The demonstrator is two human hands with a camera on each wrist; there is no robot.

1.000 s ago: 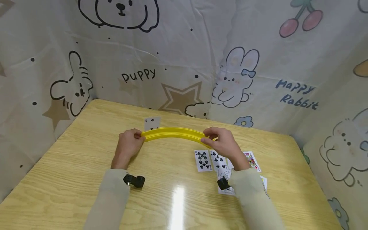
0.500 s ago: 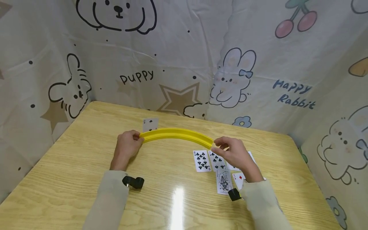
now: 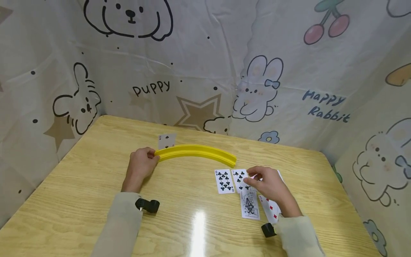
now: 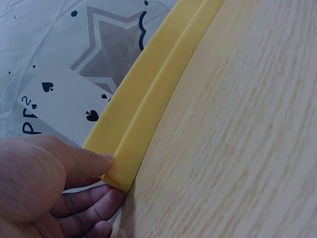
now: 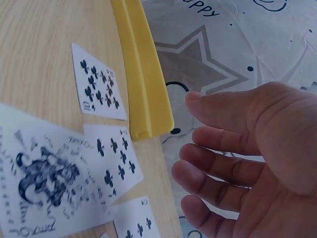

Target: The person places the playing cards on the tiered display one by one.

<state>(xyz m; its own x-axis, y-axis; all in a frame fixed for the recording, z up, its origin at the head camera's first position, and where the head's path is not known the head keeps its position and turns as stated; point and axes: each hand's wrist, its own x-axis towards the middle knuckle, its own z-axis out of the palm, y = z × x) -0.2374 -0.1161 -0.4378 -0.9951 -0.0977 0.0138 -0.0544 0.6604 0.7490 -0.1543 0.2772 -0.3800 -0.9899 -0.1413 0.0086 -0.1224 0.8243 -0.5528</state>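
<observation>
A curved yellow card holder [image 3: 196, 150] lies across the table, a two of spades [image 3: 167, 140] standing upright at its left part. My left hand [image 3: 141, 166] pinches the holder's left end, the thumb [image 4: 94, 161] on its face and curled fingers beneath. My right hand [image 3: 269, 182] hovers over the cards on the right with loosely bent fingers and nothing in them. In the right wrist view, the holder's free end [image 5: 148, 109] is apart from the fingertips. Nearest this hand are a seven of clubs [image 3: 239, 177] and a joker [image 3: 249, 204].
A ten of clubs [image 3: 224, 181] lies left of the seven. A card with red diamonds [image 3: 271, 208] lies partly under the right forearm, and another club card [image 5: 138, 220] shows in the right wrist view. A printed cloth [image 3: 192, 71] hangs behind the wooden table [image 3: 179, 214].
My right hand has let go of the holder's right end and moved right and nearer to me, over the cards. The left hand keeps its grip on the left end.
</observation>
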